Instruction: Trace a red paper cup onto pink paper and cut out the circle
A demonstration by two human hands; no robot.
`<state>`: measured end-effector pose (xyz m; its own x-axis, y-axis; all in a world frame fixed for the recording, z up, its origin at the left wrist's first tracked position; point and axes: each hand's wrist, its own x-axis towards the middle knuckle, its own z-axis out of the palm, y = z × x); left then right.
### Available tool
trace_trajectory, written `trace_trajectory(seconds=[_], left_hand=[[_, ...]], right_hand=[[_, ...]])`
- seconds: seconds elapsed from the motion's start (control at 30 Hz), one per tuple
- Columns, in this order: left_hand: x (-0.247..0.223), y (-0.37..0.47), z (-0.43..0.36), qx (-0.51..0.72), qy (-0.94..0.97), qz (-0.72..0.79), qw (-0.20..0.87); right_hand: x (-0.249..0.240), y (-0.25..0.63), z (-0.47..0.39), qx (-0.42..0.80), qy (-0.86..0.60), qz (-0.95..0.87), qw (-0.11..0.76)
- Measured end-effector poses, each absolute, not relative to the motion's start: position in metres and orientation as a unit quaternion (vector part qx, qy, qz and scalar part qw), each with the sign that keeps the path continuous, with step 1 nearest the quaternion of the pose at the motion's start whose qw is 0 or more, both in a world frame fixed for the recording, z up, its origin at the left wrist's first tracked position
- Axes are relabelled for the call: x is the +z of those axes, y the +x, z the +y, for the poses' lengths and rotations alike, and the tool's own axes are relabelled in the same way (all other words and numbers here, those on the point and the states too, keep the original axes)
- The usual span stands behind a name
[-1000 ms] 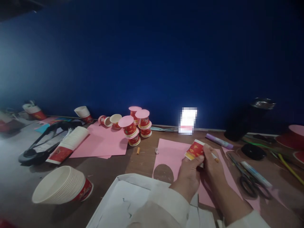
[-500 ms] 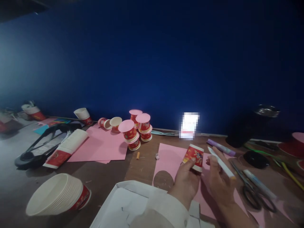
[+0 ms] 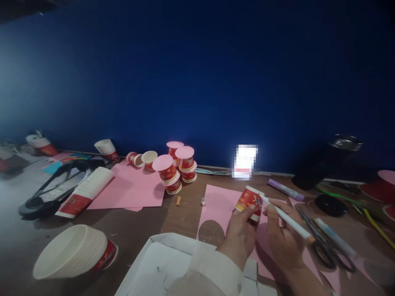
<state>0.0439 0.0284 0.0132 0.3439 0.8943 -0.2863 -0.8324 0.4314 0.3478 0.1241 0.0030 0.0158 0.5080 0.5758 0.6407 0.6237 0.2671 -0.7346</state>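
A small red paper cup (image 3: 249, 200) with a printed pattern is gripped in my left hand (image 3: 239, 234), thumb across its side. My right hand (image 3: 284, 238) pinches a white marker (image 3: 291, 221) with an orange end; its other tip touches or nearly touches the cup's right edge. Beneath both hands lies a pink paper sheet (image 3: 222, 197) with a round hole cut out. Right of my right hand are scissors (image 3: 324, 246) and a clear-barrelled pen (image 3: 331, 234). A purple marker (image 3: 285, 189) lies behind it. Further left stand red cups topped with pink discs (image 3: 163, 163).
Stacked paper cups (image 3: 74, 250) lie at front left, a wrapped cup stack (image 3: 88, 191) and black headphones (image 3: 33, 205) behind them. A white box (image 3: 160, 259) sits before me. A black bottle (image 3: 321, 162) and a pixelated bright screen (image 3: 245, 161) stand by the blue partition (image 3: 197, 82).
The white marker's tip has moved left to the cup, with its orange end swinging right. The cup has tilted slightly in my left hand. The whole view has shifted a little.
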Motion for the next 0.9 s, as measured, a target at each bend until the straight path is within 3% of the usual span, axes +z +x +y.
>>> trace_trajectory(seconds=[0.9], left_hand=[[0.011, 0.044, 0.028, 0.527, 0.112, 0.233, 0.81]], right_hand=[[0.016, 0.129, 0.002, -0.064, -0.618, -0.507, 0.598]])
